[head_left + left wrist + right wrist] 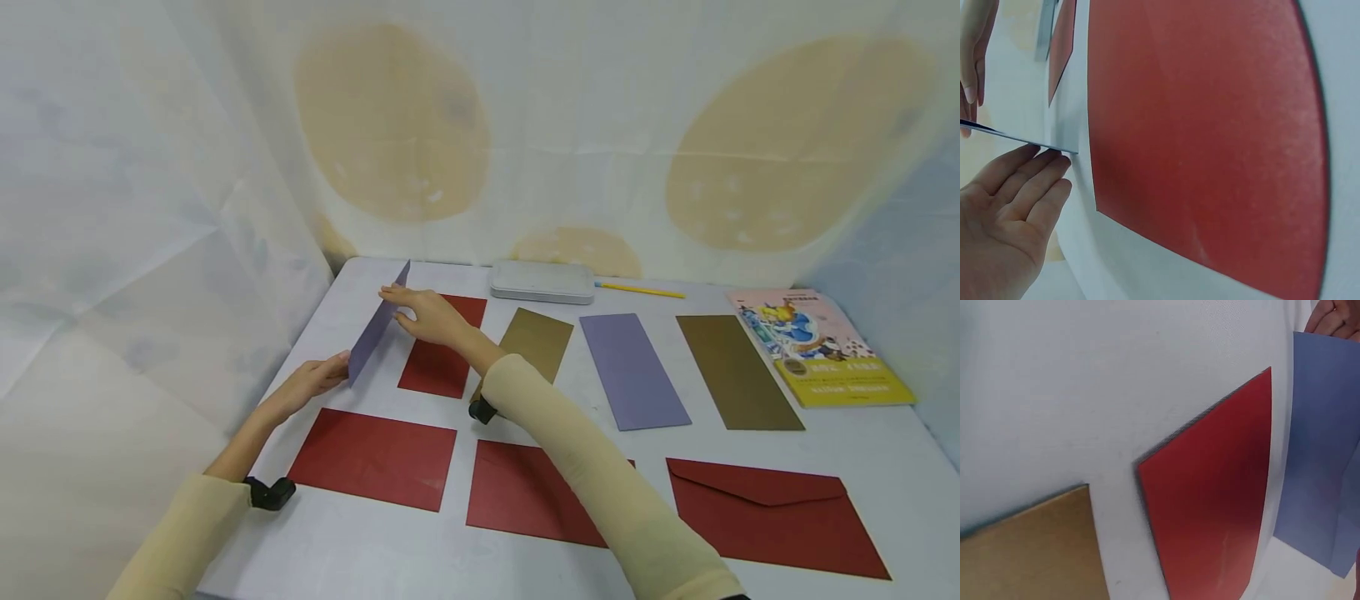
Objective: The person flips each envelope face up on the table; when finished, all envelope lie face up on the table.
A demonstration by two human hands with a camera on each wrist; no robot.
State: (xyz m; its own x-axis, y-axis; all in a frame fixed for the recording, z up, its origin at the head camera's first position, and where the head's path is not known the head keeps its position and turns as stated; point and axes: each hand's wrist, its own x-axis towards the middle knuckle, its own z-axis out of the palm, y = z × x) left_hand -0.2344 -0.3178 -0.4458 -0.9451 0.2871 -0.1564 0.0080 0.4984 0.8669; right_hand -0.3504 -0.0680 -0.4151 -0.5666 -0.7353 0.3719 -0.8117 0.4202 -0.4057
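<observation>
A purple envelope stands tilted up on its edge at the table's left side. My right hand pinches it near its upper edge, with fingers seen on both of its faces in the left wrist view. My left hand touches its near end; there the fingers are nearly straight against the envelope's face. The left thumb's place is unclear. A seam shows along the envelope in the right wrist view. Beside it lies a red envelope, and another red envelope lies nearer.
On the white table lie a gold envelope, a flat purple envelope, another gold envelope and more red envelopes. At the back are a grey tin case, a yellow pencil and a book.
</observation>
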